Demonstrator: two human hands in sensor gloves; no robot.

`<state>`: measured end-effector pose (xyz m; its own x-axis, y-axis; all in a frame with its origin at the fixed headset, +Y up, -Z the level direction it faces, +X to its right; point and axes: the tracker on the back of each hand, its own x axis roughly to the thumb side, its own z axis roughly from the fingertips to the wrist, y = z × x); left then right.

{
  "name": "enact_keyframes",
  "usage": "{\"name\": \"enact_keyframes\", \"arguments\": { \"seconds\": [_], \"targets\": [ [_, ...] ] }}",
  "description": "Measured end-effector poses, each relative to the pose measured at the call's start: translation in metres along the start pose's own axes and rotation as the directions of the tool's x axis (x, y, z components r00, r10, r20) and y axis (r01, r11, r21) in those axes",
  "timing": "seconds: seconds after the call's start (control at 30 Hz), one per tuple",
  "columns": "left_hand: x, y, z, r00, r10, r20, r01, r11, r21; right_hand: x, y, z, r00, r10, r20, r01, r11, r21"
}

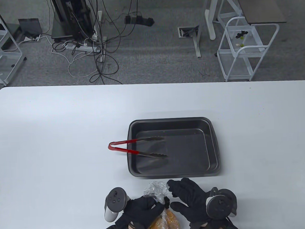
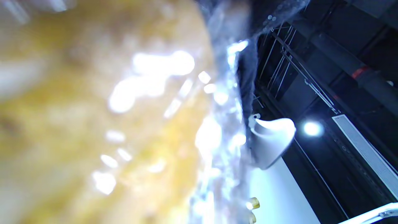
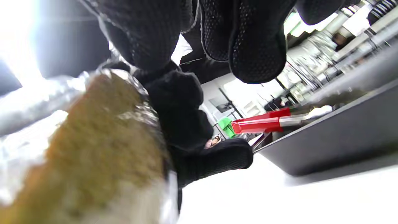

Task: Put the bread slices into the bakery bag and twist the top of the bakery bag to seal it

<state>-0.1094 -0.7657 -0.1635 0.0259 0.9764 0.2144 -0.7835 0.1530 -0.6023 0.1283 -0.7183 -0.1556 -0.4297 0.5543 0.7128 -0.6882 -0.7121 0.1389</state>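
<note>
Clear bakery bag (image 1: 158,195) holds bread slices (image 1: 166,221); tongs (image 1: 137,148) in tray (image 1: 214,152).

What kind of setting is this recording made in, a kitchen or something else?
Most likely a lab or office workspace, not a kitchen: a plain white table stands on grey carpet, with a power strip and tangled cables on the floor and a white wire cart behind it.

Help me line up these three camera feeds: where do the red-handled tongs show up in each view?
Table view: the red-handled tongs lie at centre, handles over the left rim of the baking tray, tips inside it.
Left wrist view: not in it; only blurred bread in plastic.
Right wrist view: one red handle shows right of centre, above the tray's rim.
Shared landmark: the bagged bread, bottom of the table view, fills the lower left of the right wrist view.
</note>
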Motion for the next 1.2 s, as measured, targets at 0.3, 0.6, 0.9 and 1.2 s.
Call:
{"name": "enact_keyframes", "arguments": {
  "seconds": [0.3,0.6,0.9,1.2],
  "targets": [
    [-0.002,0.002,0.0,0.995,0.095,0.029,-0.094,0.994,-0.062,0.012,0.003,-0.002,0.991,0.12,0.064,-0.113,0.988,-0.102],
    [-0.003,0.0,0.0,0.997,0.073,0.015,-0.072,0.995,-0.062,-0.025,0.013,-0.008,0.769,-0.599,-0.221,0.607,0.794,-0.039],
    [0.0,-0.002,-0.001,1.0,0.007,-0.017,-0.007,0.999,-0.035,-0.026,0.012,-0.008,0.774,-0.569,-0.279,0.583,0.812,-0.039],
    [0.013,-0.001,0.006,0.97,-0.231,-0.071,0.239,0.959,0.149,0.012,-0.009,-0.006,0.986,-0.164,-0.04,0.16,0.984,-0.083]
  ]
}}
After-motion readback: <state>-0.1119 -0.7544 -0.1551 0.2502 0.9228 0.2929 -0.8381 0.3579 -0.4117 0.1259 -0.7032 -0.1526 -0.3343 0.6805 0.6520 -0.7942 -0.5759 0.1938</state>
